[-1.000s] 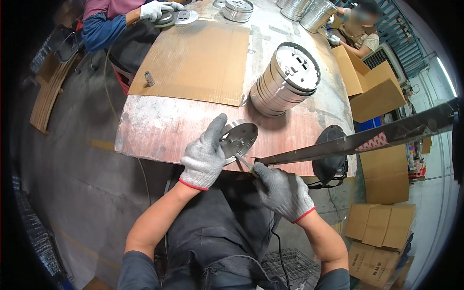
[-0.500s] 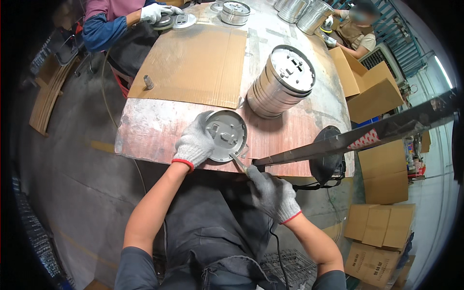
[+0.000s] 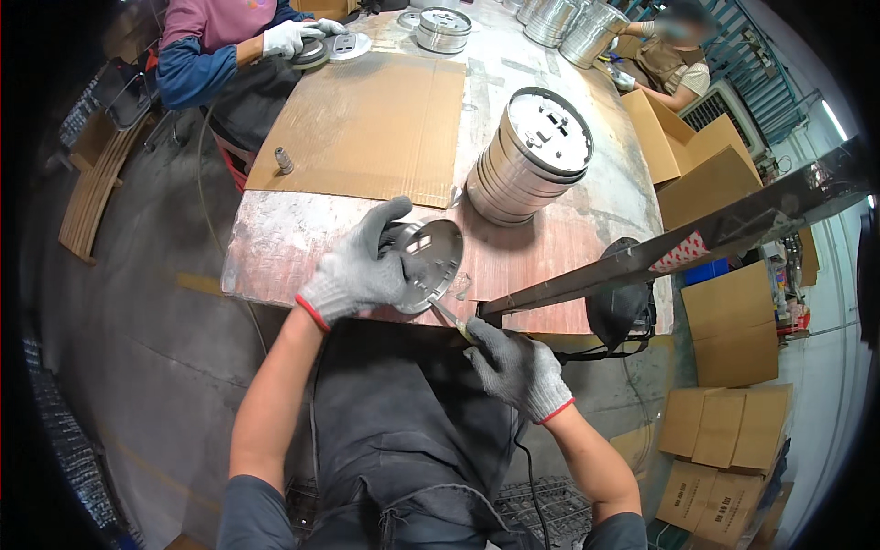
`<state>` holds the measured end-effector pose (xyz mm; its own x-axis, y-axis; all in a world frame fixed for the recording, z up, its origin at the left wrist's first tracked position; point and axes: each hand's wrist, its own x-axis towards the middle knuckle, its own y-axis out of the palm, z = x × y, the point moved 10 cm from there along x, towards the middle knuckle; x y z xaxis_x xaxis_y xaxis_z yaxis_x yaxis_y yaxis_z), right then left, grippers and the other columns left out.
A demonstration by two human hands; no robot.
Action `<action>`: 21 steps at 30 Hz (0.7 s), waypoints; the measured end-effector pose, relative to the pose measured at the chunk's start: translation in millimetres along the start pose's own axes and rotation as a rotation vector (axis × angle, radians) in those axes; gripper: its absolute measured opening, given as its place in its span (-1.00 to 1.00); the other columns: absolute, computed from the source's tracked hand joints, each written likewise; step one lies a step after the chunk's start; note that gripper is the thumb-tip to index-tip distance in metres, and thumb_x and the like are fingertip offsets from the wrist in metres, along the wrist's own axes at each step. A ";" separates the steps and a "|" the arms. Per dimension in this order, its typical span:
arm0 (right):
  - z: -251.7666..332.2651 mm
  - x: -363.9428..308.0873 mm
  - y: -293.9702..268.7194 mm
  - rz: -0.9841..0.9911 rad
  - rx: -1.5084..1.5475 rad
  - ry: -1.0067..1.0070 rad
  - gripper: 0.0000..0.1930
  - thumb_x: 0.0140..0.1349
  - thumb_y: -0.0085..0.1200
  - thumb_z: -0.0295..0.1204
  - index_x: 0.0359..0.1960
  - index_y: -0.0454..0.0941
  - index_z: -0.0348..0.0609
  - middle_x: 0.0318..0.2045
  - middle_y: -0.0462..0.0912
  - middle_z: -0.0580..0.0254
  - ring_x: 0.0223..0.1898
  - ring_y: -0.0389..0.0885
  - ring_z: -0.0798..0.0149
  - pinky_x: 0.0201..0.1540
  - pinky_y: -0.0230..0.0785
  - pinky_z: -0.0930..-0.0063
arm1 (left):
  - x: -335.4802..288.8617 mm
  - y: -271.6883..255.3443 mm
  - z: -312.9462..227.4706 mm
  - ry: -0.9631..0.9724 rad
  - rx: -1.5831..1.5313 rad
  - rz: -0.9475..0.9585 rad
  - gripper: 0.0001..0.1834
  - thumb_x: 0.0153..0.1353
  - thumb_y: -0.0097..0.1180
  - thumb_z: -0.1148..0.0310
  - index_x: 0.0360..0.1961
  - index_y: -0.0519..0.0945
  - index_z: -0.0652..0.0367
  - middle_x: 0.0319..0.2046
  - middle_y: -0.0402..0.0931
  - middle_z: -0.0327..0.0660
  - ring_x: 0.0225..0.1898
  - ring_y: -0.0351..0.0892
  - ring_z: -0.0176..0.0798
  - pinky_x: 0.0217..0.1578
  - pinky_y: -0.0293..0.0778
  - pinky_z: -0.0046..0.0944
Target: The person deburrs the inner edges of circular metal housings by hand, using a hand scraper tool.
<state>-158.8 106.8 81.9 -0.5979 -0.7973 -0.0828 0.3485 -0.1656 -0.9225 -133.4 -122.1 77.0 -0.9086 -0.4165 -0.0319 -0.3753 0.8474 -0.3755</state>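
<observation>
A round grey metal cover (image 3: 438, 261) with small cutouts stands tilted at the table's near edge. My left hand (image 3: 357, 266), in a grey knit glove with a red cuff, grips its left side, the thumb raised away from the fingers. In my gloved right hand (image 3: 518, 367), fingers wrapped round the handle, is a slim hand tool with a metal blade (image 3: 446, 312). The blade's tip meets the cover's lower rim; its exact shape is too small to tell. Beyond my hands rises a stack of similar metal covers (image 3: 515, 179).
A cardboard sheet (image 3: 376, 119) covers the table's left part, with a small metal fitting (image 3: 283, 161) on it. A dark metal bar (image 3: 587, 280) slants in from the right, beside a black round object (image 3: 614, 298). Two co-workers (image 3: 215, 46) handle metal parts at the far side.
My left hand has tipped the cover up from lying nearly flat, and its thumb has spread. The tool's tip stays at the cover's lower rim.
</observation>
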 end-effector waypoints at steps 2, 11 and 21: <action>4.8 1.9 -4.4 -0.071 0.059 -0.046 -0.66 0.29 0.21 -0.18 0.06 0.56 0.08 -0.41 0.70 0.09 -0.42 0.72 -0.04 -0.40 0.57 0.12 | -13.0 10.6 10.6 0.275 0.003 -0.153 -0.31 0.15 0.14 0.58 0.36 0.33 0.34 0.14 0.56 0.08 0.22 0.57 -0.08 0.26 0.46 -0.20; 5.2 2.0 -32.1 -0.028 -0.092 -0.065 -0.54 0.26 0.27 -0.18 0.19 0.60 0.07 -0.24 0.75 0.08 -0.33 0.75 0.00 -0.31 0.62 0.18 | -18.3 7.4 11.5 0.200 0.094 -0.372 -0.38 0.23 0.01 0.62 0.35 0.39 0.09 0.10 0.64 0.04 0.03 0.71 0.07 0.04 0.63 -0.08; 16.4 18.9 -36.8 0.066 -0.055 -0.005 -0.58 0.27 0.22 -0.23 0.16 0.58 0.04 -0.26 0.74 0.00 -0.28 0.74 -0.10 -0.27 0.61 0.09 | -22.8 13.2 0.1 0.173 0.169 -0.299 -0.38 0.18 0.06 0.72 0.32 0.46 0.18 0.01 0.70 0.08 -0.02 0.76 0.02 -0.04 0.66 -0.15</action>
<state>-171.1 88.3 120.5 -0.5714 -0.8082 -0.1424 0.3472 -0.0809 -0.9343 -117.6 -101.4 72.7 -0.7863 -0.5635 0.2535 -0.6063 0.6244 -0.4925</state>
